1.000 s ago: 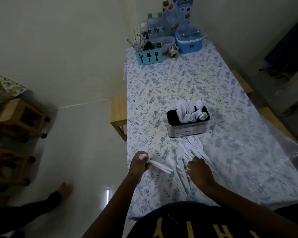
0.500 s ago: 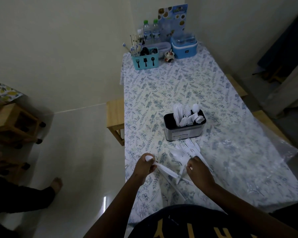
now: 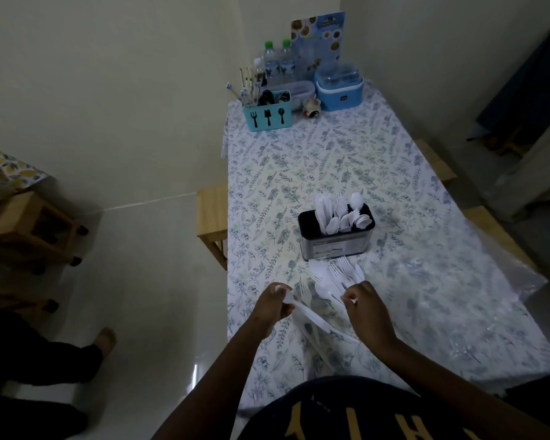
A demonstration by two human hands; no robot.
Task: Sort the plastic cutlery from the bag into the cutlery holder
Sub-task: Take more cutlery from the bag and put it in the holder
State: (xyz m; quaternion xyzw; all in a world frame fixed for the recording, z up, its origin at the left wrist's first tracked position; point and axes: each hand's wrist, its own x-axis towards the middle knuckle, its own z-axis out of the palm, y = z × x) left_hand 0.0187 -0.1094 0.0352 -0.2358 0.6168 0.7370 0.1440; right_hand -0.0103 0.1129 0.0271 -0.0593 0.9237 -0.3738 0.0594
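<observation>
The black oval cutlery holder with a shiny metal lower band [image 3: 335,241] stood on the tabletop [image 3: 394,173], which was covered by a cloth with a blue-green leaf pattern. Thin white plastic spoons and forks [image 3: 340,214] stood upright inside the holder, handles down. Just in front of the holder, toward the person, a loose pile of white plastic forks and spoons [image 3: 338,276] lay flat on the cloth, the fork prongs pointing to the holder.

In front of this pile, the left hand [image 3: 272,308] had its grip pressed together on the rounded end of some white plastic pieces [image 3: 311,320], whose long flat handles ran from the hand toward the person. The right hand [image 3: 367,308], on the near side of the holder too, pinched a small white piece between thumb and finger; what piece it was I cannot tell.

To the right of the holder, a clear crinkled plastic sheet [image 3: 477,287] lay over the cloth. Far behind the holder stood a turquoise plastic caddy with black fork, knife and spoon pictures [image 3: 267,117] and a blue square container [image 3: 338,88].
</observation>
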